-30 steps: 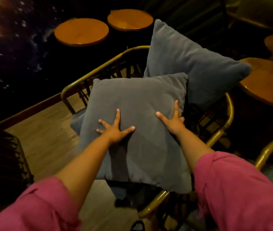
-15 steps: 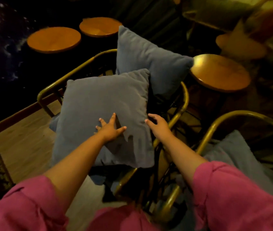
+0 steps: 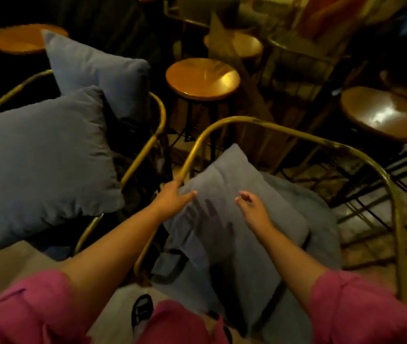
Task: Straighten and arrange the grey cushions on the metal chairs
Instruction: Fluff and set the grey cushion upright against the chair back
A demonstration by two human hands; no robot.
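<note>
Fingers of the left hand (image 3: 172, 197) lie loosely spread on the left edge of a grey cushion (image 3: 224, 194), touching it just beside the brass-coloured rail of the near metal chair (image 3: 284, 131); they grip nothing. The right hand (image 3: 253, 209) hovers over the middle of the same cushion with its fingers slightly curled and apart, and I cannot tell if it touches the fabric. This cushion lies tilted on the seat of the near chair, one corner pointing to the back rail, and a second grey cushion (image 3: 321, 219) lies under it toward the right side.

On the left stands another metal chair (image 3: 148, 147), its rail just beside the near chair. It carries a large grey cushion (image 3: 41, 157) lying flat on the seat and an upright cushion (image 3: 98, 70) leaning at the back corner. Behind both chairs a round wooden stool (image 3: 202, 78) stands between them, and a darker round stool (image 3: 381, 112) stands at the right. Pink sleeves (image 3: 361, 309) cover both upper arms. A dark shoe (image 3: 141, 314) shows on the floor near the bottom edge.
</note>
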